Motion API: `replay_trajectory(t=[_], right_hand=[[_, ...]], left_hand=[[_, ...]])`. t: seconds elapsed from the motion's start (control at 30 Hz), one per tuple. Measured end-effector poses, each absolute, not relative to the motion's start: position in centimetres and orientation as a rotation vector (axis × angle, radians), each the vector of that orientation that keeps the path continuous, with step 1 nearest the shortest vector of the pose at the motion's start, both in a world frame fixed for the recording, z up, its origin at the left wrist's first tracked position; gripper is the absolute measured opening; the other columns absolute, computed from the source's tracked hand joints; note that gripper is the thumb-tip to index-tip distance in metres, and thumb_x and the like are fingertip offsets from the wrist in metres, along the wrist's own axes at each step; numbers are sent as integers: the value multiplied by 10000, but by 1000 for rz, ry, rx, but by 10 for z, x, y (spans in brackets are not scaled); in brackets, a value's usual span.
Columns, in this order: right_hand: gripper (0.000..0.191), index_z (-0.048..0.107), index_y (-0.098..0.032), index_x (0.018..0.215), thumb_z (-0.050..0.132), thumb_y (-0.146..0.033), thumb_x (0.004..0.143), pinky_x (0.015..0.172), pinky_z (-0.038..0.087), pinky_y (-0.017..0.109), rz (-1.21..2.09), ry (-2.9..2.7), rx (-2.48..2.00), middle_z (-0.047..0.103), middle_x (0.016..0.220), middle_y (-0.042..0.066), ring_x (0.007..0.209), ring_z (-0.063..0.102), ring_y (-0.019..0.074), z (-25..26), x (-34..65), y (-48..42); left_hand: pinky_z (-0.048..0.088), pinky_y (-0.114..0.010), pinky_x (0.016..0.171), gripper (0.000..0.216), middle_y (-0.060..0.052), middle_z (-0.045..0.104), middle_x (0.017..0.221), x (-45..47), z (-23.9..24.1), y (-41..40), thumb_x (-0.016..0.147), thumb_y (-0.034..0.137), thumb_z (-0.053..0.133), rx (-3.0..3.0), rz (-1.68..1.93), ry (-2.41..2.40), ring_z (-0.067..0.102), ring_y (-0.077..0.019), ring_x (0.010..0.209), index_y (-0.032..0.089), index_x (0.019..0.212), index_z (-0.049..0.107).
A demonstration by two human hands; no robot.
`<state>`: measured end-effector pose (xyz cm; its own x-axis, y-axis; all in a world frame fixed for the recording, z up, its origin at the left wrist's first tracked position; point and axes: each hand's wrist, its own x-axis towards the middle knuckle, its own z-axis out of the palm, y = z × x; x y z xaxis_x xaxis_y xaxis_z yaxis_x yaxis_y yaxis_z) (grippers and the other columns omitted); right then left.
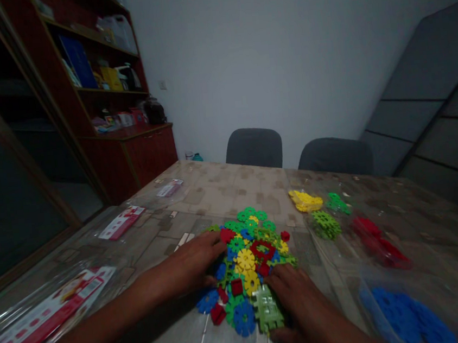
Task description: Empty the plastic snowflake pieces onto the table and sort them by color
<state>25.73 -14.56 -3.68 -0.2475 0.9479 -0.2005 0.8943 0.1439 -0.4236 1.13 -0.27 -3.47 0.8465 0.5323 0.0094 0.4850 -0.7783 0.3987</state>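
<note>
A heap of flat plastic building pieces (249, 256) in green, yellow, red and blue lies on the table in front of me. My left hand (195, 262) rests against the heap's left side, fingers stretched toward the pieces. On the heap's near right edge lies my right hand (297, 300), fingers flat, touching a light green piece (268, 310). Neither hand grips anything.
To the right lie sorted piles: yellow (306, 201), green (327, 224), red (378, 243) and blue (408, 316), some in clear bags. Packaging cards (122, 222) lie on the table's left. Two grey chairs (254, 147) stand at the far side; a wooden shelf (114, 96) stands at left.
</note>
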Motion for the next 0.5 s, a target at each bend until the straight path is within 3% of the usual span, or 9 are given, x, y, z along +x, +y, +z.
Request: replay_trajectory(t=[0.1,0.27,0.5], right_hand=[[783,513,-177,1423,762,-142,682,1141,297,489,699,-2266,-1805,524,1445,133,1329,430,329,-35,258,-145],[691,589,-208,1338,780,-180,675,1114,317,478,748,-2254,-1804,548,1411,115,1294,456,323,-33,261,-146],[795,528,-260,1403,808,-198,662,1105,340,467,792,-2180,-1746,537,1435,82,1295,465,312,-30,272,-146]], left_hand=[[435,-395,962,465,-83,598,1265,15,-37,-2,756,139,716,2636,206,764,565,-284,1140,252,1185,576],[405,-294,693,99,-11,635,900,20,-23,-3,851,168,584,2628,259,783,592,-199,807,225,917,537],[399,-270,696,89,-5,594,858,49,-40,-37,890,156,580,2519,545,696,552,-168,787,202,858,511]])
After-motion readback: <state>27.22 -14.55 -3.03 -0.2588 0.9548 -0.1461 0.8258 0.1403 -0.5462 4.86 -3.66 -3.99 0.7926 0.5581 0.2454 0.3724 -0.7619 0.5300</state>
